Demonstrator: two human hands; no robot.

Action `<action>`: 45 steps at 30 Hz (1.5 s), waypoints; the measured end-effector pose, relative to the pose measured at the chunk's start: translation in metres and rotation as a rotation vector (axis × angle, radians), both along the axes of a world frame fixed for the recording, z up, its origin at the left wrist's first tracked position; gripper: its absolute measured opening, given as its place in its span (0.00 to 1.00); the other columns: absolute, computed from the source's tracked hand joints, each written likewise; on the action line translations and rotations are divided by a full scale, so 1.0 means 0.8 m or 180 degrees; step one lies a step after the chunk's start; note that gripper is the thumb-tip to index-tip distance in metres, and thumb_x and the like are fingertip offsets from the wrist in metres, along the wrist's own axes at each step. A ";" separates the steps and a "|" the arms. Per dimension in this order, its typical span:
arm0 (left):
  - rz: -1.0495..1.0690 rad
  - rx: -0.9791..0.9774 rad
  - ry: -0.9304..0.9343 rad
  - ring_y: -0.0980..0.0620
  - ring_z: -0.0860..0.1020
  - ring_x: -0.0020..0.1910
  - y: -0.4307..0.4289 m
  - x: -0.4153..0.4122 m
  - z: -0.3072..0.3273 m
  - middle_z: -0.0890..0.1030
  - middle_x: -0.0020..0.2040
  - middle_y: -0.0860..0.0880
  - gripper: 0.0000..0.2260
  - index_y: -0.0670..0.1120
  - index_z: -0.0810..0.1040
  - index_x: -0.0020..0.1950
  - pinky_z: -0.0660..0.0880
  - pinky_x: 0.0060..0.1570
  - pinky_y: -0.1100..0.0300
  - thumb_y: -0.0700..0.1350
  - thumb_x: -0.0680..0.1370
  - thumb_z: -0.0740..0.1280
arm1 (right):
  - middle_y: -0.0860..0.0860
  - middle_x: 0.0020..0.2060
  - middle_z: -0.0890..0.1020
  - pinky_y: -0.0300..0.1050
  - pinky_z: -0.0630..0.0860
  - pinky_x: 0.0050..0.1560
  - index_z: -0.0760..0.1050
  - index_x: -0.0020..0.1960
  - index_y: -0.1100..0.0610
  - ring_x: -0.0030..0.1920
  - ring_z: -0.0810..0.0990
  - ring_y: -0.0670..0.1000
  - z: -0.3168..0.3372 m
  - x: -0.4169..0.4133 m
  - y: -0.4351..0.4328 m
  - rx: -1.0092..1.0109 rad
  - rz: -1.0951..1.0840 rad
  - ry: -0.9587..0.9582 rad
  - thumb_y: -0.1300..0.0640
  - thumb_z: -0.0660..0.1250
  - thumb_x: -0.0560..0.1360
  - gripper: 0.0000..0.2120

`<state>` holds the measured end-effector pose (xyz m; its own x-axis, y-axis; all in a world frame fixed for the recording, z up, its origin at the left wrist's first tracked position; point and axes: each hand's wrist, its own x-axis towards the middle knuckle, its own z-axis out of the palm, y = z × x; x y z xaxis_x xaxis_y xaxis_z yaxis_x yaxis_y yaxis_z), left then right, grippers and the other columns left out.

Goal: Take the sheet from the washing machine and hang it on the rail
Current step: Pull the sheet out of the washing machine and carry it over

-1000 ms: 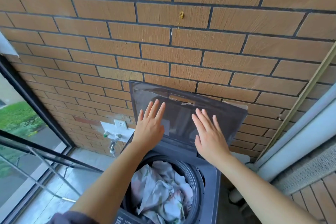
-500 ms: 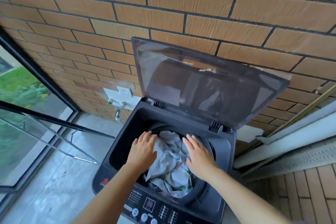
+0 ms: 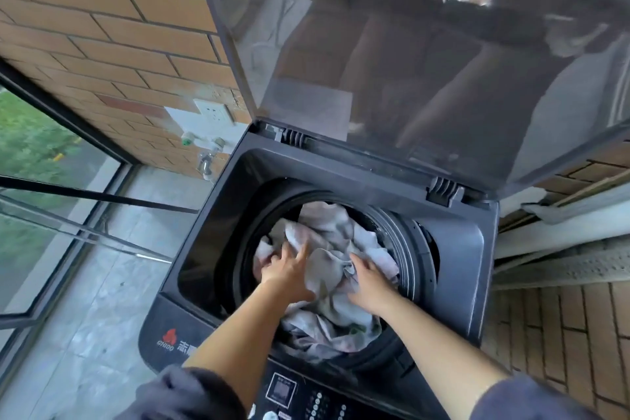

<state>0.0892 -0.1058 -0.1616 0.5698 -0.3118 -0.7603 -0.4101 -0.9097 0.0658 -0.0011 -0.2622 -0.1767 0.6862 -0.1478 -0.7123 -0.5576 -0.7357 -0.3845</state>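
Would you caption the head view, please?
Left hand and right hand reach into the crumpled sheet inside the open washing machine.

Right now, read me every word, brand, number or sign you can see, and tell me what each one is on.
"CHIGO": red letters under a red flame logo, front left corner of the washing machine.
"志": white character just right of the brand; what follows is hidden by the left forearm.
Control panel: button labels and display are too small and blurred to read.
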 end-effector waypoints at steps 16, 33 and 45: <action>0.3512 -0.2650 0.0907 0.52 0.72 0.28 -0.011 0.028 0.098 0.74 0.27 0.49 0.13 0.46 0.74 0.30 0.67 0.28 0.65 0.38 0.73 0.57 | 0.51 0.76 0.52 0.51 0.58 0.72 0.41 0.77 0.48 0.75 0.53 0.55 0.008 -0.007 0.012 0.0506 -0.0373 -0.0182 0.48 0.76 0.63 0.55; 0.3390 -0.2719 0.0332 0.51 0.67 0.31 0.008 0.031 0.111 0.67 0.32 0.46 0.10 0.42 0.67 0.35 0.65 0.31 0.61 0.34 0.76 0.54 | 0.51 0.48 0.81 0.41 0.74 0.52 0.77 0.54 0.54 0.52 0.79 0.50 0.077 -0.005 -0.002 0.1475 -0.2875 -0.1228 0.64 0.61 0.77 0.10; 0.1479 -0.3136 0.2315 0.56 0.78 0.58 -0.015 -0.019 0.143 0.81 0.57 0.53 0.21 0.50 0.73 0.64 0.76 0.56 0.60 0.41 0.73 0.72 | 0.46 0.40 0.79 0.37 0.76 0.42 0.76 0.48 0.49 0.42 0.78 0.44 0.169 0.019 -0.011 0.1841 -0.2976 -0.1608 0.60 0.61 0.77 0.08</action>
